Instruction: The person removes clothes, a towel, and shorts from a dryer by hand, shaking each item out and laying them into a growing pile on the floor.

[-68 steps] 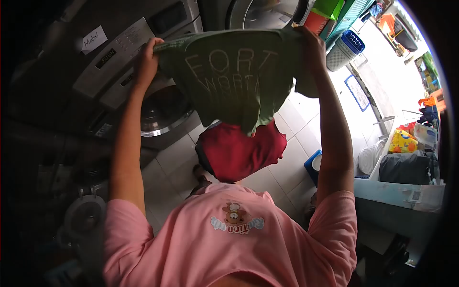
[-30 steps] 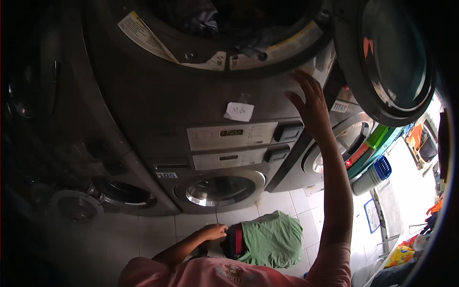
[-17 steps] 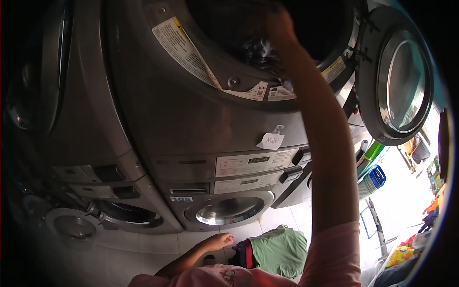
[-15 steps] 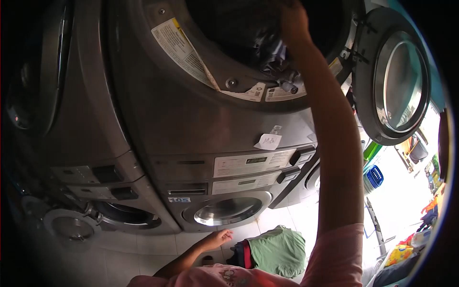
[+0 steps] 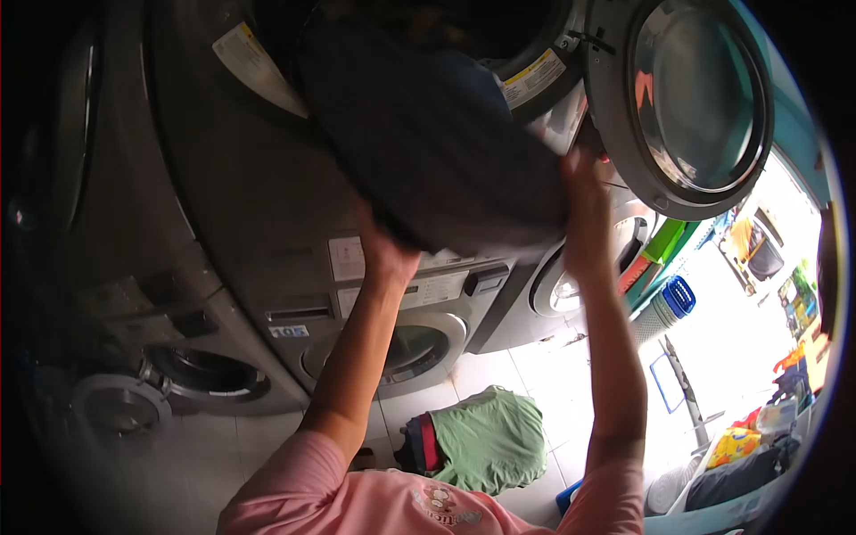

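A dark garment, blurred by motion, hangs stretched out of the upper machine's round opening. Its kind is hard to make out. My left hand grips its lower left edge, the fingers partly hidden behind the cloth. At the right end of the garment, my right hand is closed on the fabric. To the right of that hand, the round glass door stands swung open.
Below is another front-loader with a round door. A green cloth covers a pile on the tiled floor. A blue-rimmed basket stands at right. A bin holding clothes is at lower right. Another machine's door hangs open at left.
The dark garment has come out of the drum into the open. My right hand has moved down out of the opening, and my left hand has risen from low down onto the cloth.
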Tool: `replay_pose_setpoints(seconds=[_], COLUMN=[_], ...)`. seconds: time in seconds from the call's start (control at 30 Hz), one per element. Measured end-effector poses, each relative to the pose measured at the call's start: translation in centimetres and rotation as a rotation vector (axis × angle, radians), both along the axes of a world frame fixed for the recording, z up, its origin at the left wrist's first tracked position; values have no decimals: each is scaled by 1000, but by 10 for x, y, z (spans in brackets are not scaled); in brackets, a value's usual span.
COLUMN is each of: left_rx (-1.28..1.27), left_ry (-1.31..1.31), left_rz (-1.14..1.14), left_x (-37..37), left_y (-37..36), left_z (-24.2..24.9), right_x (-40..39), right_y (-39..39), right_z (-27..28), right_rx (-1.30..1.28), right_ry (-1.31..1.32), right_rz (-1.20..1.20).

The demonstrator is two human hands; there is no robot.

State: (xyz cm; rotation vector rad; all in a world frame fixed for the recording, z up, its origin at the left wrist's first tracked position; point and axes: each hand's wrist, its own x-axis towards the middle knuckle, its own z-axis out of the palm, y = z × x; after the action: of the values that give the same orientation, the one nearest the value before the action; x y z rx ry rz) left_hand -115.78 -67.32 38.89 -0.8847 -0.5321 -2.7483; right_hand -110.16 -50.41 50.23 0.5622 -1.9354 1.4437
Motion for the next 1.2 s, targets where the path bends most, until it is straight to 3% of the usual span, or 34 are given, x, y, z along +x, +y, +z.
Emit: replay_pose_setpoints(seconds=[0.07,0.1,0.13,0.17,0.3,0.37,0.43,0.63,0.7,0.73,0.77,0.8,0.83,0.9,0.93,0.97,1.0,1.03,1.07,1.1,1.13,1.17,1.2], left_rx=[78,83,77,54,-30,-103,-262,-1060,-980,-981,-780,-567,-360,-150,-129,-105,-142,-198,-273,-343,-571,-781,-796], left_ry=[-65,-82,-93,-105,-151,-168,-217,-333,-396,-394,-631,-861,-726,-1018,-793,-860,-725,-806,-750,-687,-497,-276,-311], left_rz=[-26,-22,-9,3,38,59,97,455,531,529,328,120,38,196,202,310,305,416,373,323,409,488,446], left_x=[2,11,18,27,34,28,25,58,92,94,98,102,84,113,101,103,110,119,128,133,133,131,132], left_y=[2,5,8,9,-1,-9,-14,-27,-24,-31,-42,-55,-81,-70,-90,-94,-96,-98,-105,-111,-110,-107,-100], left_z=[6,-4,-14,-25,-43,-46,-63,-161,-141,-145,-158,-178,-237,-166,-203,-199,-189,-186,-189,-191,-187,-182,-176], right_x=[12,28,27,28,15,-5,-21,-70,-87,-82,-76,-58,-41,-41,-30,-29,-25,-21,-13,-20,-12,-10,-8], right_y=[11,15,16,20,11,-6,-38,-106,-98,-91,-82,-65,-43,2,21,40,55,69,78,95,108,119,130], right_z=[-60,-64,-77,-79,-59,-49,-43,-41,-62,-74,-86,-84,-84,-109,-113,-126,-133,-144,-149,-171,-179,-187,-195], right_rx=[59,191,217,318,87,158,181,237,-144,-239,-333,-422,-513,-733,-837,-927,-1049,-1102,-1130,-1154,-1147,-1131,-1104], right_ry=[-84,-312,-286,-268,-211,-88,-20,55,-288,-220,-159,-192,-233,-179,-192,-265,-400,-513,-590,-601,-579,-558,-536], right_rz=[107,260,362,313,232,231,238,118,492,376,252,366,475,555,676,645,643,685,729,686,866,813,769])
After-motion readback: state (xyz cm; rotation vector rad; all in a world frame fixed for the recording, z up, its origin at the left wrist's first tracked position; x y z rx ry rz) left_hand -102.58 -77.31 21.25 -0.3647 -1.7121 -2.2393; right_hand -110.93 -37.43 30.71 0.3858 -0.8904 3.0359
